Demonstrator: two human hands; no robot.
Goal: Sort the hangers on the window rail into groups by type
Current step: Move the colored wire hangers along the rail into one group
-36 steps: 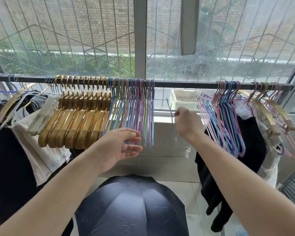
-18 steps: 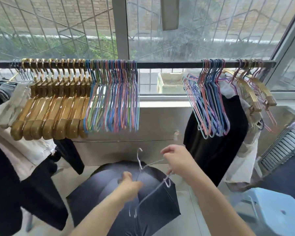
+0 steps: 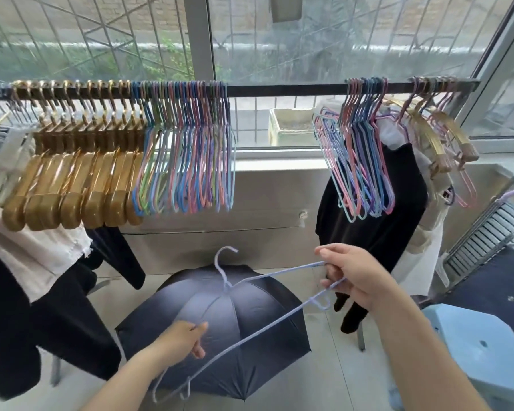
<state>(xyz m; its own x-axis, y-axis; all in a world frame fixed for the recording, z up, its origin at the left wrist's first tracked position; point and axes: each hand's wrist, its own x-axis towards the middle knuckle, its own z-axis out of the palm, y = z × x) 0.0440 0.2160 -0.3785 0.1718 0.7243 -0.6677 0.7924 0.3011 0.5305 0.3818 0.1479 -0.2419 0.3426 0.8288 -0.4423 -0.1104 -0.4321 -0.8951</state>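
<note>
Both hands below window rail (image 3: 279,91), over open dark umbrella (image 3: 220,327); left hand (image 3: 181,339) fingers closed on lilac wire hanger (image 3: 251,284); right hand (image 3: 356,277) fingers pinching second lilac hanger (image 3: 250,336); gold hangers (image 3: 72,173) and pastel wire hangers (image 3: 190,149) grouped left on rail; more pastel hangers (image 3: 359,155) right.

A dark rail (image 3: 279,90) is seen across the upper frame. Gold hangers (image 3: 80,161) are hung at upper left, coloured wire hangers (image 3: 190,155) beside them, and a second wire group (image 3: 359,161) at upper right, followed by more gold hangers (image 3: 445,134).
</note>
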